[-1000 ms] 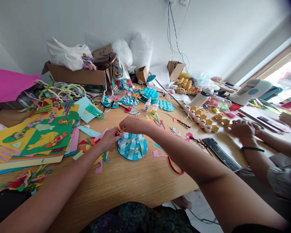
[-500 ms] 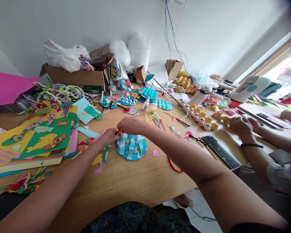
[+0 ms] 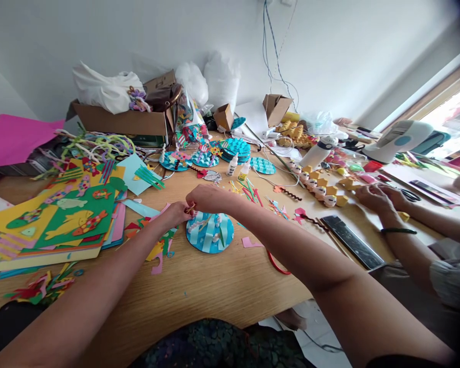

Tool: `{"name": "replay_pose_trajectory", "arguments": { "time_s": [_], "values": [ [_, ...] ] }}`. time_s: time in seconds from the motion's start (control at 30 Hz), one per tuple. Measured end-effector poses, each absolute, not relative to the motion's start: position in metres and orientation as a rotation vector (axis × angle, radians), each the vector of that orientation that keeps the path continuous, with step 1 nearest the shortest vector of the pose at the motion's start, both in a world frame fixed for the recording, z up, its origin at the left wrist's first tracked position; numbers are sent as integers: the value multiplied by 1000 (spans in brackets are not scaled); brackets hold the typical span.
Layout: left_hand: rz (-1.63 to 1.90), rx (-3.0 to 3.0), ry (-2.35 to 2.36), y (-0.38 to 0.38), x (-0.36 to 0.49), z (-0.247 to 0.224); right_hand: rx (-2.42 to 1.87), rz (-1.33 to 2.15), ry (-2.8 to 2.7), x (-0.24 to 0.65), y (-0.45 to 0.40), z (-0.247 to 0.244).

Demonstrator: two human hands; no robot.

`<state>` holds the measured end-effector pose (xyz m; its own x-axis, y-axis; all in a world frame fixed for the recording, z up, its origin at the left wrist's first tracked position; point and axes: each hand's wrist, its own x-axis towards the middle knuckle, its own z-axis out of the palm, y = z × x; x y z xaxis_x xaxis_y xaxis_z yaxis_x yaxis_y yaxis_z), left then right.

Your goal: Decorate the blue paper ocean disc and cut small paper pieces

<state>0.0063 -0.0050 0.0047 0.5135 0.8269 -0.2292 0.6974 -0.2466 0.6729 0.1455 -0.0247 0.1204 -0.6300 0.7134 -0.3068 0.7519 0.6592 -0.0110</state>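
Observation:
My left hand [image 3: 179, 212] and my right hand [image 3: 204, 198] meet just above the far left edge of a round disc [image 3: 210, 244] covered in blue and light-blue paper strips. Their fingertips are closed together around something small with a yellowish-brown tint, too small to name. My right hand's fingers are partly hidden behind its back. On the disc sit white bits and a thin green leaf-like strip [image 3: 221, 236]. Left of the disc lie cut paper scraps [image 3: 161, 250], and a pink paper piece [image 3: 252, 243] is to its right.
Colored paper sheets with fish cutouts [image 3: 76, 217] cover the left. Behind my hands stand two glue bottles [image 3: 232, 166] and decorated blue discs [image 3: 205, 158]. Yellow egg-carton figures [image 3: 318, 186] are at right. Another person's hands [image 3: 379, 197] work there, near a dark flat case [image 3: 350, 240].
My hands stay together over the disc's edge, with small finger movement. The other person's hands have shifted slightly left. The whole view has moved a little.

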Motion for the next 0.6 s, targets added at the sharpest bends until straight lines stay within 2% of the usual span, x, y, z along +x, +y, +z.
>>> {"name": "replay_pose_trajectory", "arguments": {
  "time_s": [0.6],
  "values": [
    [302,1940,1237,0,5,0,1133,-66,2570,141,-18,120]
  ]
}}
